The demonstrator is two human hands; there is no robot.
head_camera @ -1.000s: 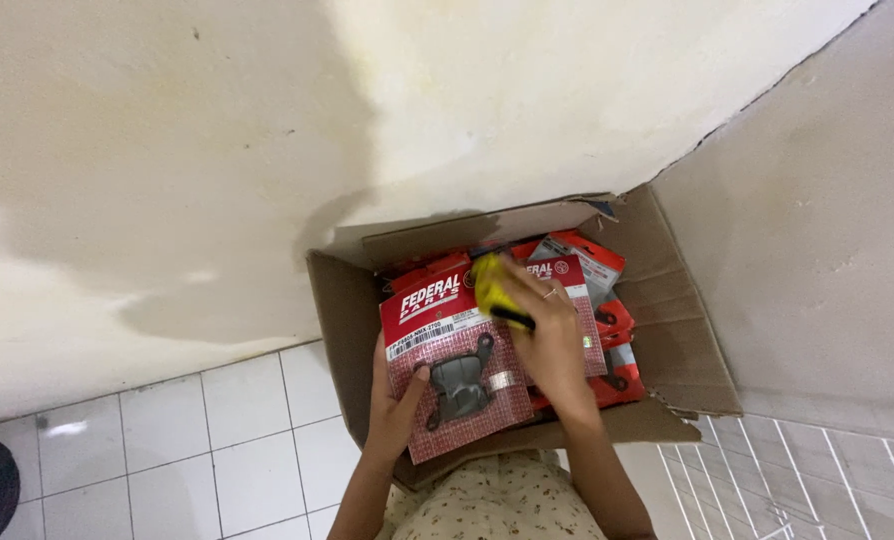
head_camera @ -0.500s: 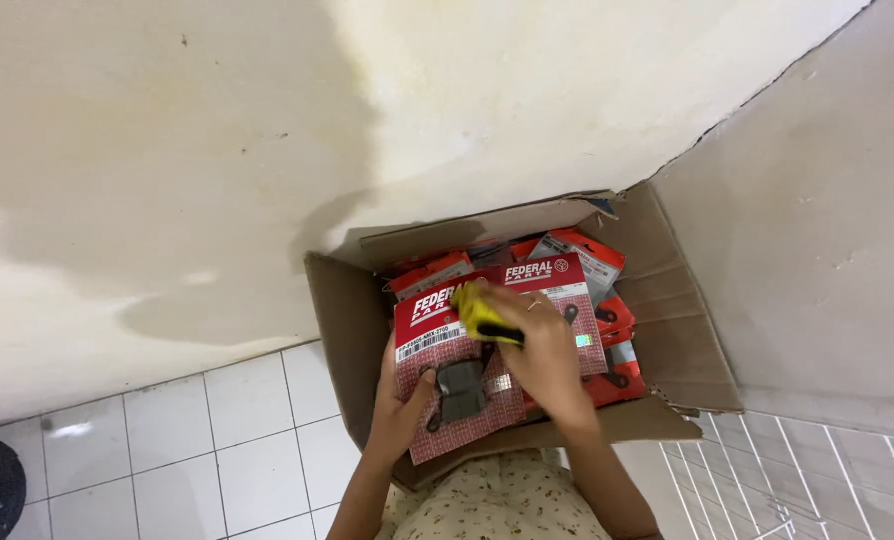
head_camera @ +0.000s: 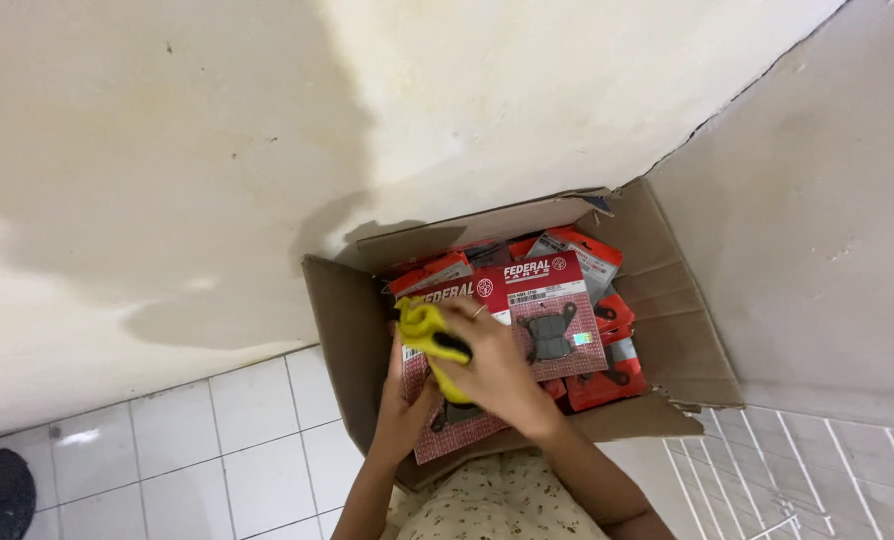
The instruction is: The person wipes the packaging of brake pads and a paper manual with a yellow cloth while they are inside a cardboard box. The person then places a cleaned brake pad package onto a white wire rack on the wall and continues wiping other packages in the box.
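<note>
A yellow cloth (head_camera: pixel 429 338) is being gripped by the right hand (head_camera: pixel 495 372) and pressed on 1 red packet (head_camera: pixel 447 400), steadied by the left hand (head_camera: pixel 404 410) over the cardboard box (head_camera: pixel 345 330); w/ that loose hold, slipping is being risked.
</note>
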